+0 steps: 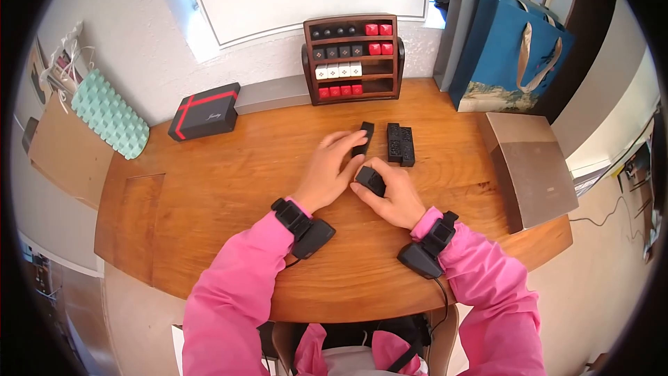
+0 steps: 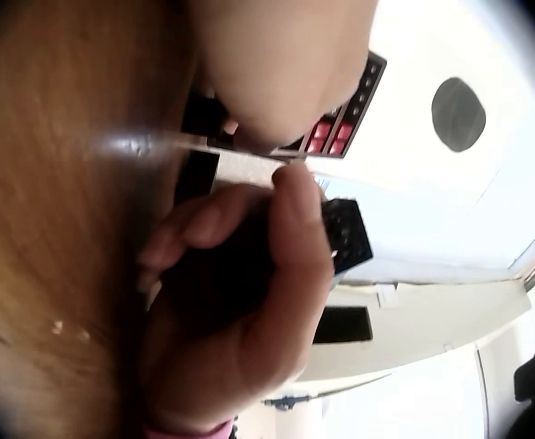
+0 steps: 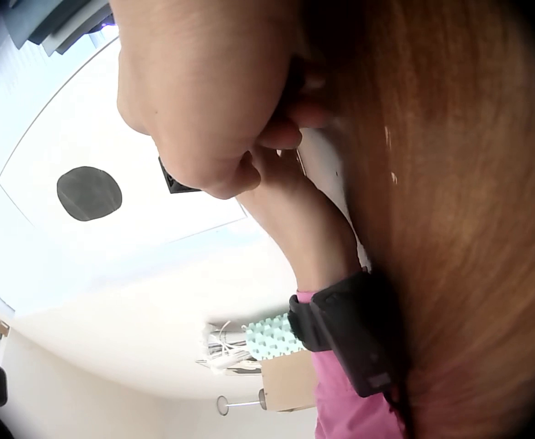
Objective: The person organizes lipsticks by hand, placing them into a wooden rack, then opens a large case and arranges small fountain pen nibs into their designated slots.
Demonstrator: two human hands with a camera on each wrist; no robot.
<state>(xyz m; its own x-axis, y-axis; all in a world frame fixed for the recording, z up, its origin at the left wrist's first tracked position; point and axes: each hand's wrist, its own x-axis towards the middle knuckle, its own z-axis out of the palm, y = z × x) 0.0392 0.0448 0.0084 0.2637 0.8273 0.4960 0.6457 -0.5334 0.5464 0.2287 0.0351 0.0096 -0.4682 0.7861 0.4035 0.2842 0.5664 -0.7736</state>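
My right hand (image 1: 395,193) holds a short black block (image 1: 371,180), fingers and thumb curled round it, low over the wooden table. One end of that block shows a bumpy face beyond the thumb in the left wrist view. Just to the left, my left hand (image 1: 325,168) has its fairly straight fingers laid against a longer black block (image 1: 365,134) on the table. Its thumb lies near the right hand's fingertips. Right of these, two black blocks with dotted tops, a left one (image 1: 394,141) and a right one (image 1: 407,147), lie side by side, slightly offset.
Behind the blocks stands a dark wooden rack (image 1: 352,60) with rows of small black, white and red pieces. A black box with red ribbon (image 1: 207,113) lies back left. At right are a brown box (image 1: 532,167) and a blue paper bag (image 1: 511,52).
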